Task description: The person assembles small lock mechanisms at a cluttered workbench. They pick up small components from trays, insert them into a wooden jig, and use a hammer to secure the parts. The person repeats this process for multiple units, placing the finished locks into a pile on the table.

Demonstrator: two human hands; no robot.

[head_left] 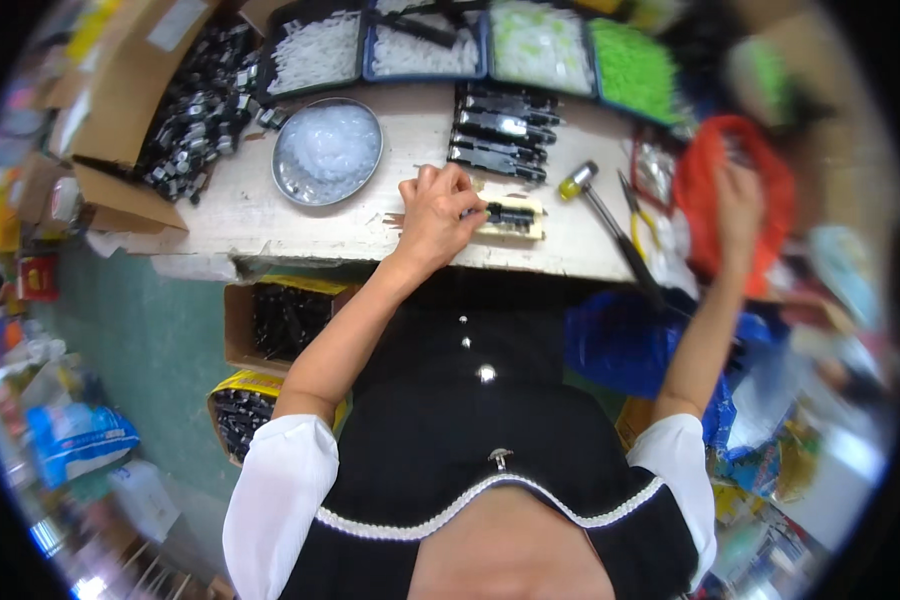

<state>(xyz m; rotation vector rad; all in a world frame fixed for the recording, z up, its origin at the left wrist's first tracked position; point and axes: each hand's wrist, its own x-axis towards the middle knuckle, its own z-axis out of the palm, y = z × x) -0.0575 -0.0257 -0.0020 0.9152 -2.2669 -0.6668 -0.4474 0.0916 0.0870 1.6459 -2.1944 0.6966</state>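
My left hand [437,215] is closed, with its thumb and fingertips at the left end of a small black part [511,214]. That part lies in a cream-coloured block [537,222] near the table's front edge. Over on the right, my right hand [740,205] reaches into a red bag [703,190]; its fingers are blurred and partly hidden there. Beyond the left hand lies a row of several black oblong parts [500,128]. A hammer [604,213] with a yellow-faced head and yellow-handled pliers [642,218] rest between block and bag.
A round metal dish [282,172] of clear, whitish pieces stands left. Behind it, a cardboard box [135,95] spills black and metal parts [195,115]. Trays of white pieces [315,52] and green pieces [633,68] line the back. Boxed black parts [288,318] sit below the table.
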